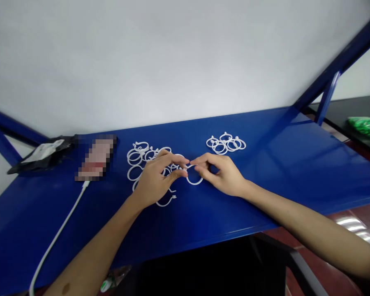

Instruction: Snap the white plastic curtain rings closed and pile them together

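Blue tabletop (203, 224) spreads before us, backed by a pale wall (185, 61). Over its middle we hold one white plastic ring (195, 183): our left hand (154, 179) pinches its left side and our right hand (226, 174) its upper right, thumb and fingertips closed on it, a two-sided grip that probably steadies so thin a hoop. Loose white rings (135, 180) lie beneath and beside our left hand, at least one visibly gapped. Farther back on our right sits a smaller ring cluster (225, 143), perhaps apart so the groups don't mingle. At left, a white cable (85, 184) meets a pixelated device (96, 158), well away from our fingers.
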{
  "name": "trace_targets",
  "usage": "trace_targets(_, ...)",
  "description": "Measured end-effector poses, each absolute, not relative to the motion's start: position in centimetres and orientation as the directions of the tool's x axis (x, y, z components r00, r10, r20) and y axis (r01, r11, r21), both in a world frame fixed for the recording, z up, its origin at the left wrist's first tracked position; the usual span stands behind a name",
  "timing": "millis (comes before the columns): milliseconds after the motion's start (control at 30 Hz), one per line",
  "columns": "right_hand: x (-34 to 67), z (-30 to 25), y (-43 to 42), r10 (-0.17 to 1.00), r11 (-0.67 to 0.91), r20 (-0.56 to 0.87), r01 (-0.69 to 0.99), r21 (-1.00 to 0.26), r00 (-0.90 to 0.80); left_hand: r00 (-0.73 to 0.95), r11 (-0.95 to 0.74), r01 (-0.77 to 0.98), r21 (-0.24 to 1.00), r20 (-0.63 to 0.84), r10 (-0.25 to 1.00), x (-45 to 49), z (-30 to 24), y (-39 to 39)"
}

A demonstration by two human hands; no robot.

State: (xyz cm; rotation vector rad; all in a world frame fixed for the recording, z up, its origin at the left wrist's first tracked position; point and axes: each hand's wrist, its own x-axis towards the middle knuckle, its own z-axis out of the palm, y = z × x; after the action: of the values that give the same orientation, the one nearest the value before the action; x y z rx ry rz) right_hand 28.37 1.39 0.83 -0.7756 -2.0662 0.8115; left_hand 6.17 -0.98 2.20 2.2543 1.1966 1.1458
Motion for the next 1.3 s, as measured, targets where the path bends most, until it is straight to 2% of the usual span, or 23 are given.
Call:
trace_targets(200, 28.2, 0.6, 1.1, 0.751, 0.524, 0.361, 0.165, -0.836, -0.553, 0.272, -0.621, 0.582, 0.525, 0.594, 0.757, 6.3, 1.6, -0.7)
trace_targets(500, 28.2, 0.9, 0.9, 0.754, 0.489, 0.318, 0.169, -0.856, -0.575, 0.330, -0.724, 0.530, 0.441, 0.680, 0.655, 6.5, 1.3, -0.6)
trace_targets(700, 28.4, 0.8, 1.0, 0.736, 0.519, 0.310, 0.206, -0.830, -0.602, 0.356, -0.743, 0.507, 0.438, 0.678, 0.643, 6.4, 1.2, -0.6)
trace_targets(967, 28.6, 1.4, 0.9, 0.678, 0.607, 0.381, 0.187, -0.772, -0.629, 0.370, -0.749, 0.495, 0.440, 0.674, 0.640, 6.5, 1.0, -0.6)
trace_targets(1133, 28.7, 1.3, 0.9, 0.607, 0.662, 0.401, 0.157, -0.733, -0.686, 0.394, -0.764, 0.486, 0.425, 0.673, 0.626, 6.8, 0.9, -0.6)
trace_targets(1300, 28.5, 1.0, 1.7, 0.630, 0.708, 0.439, 0.242, -0.663, -0.641, 0.382, -0.690, 0.610, 0.389, 0.619, 0.687, 6.4, 0.7, -0.3)
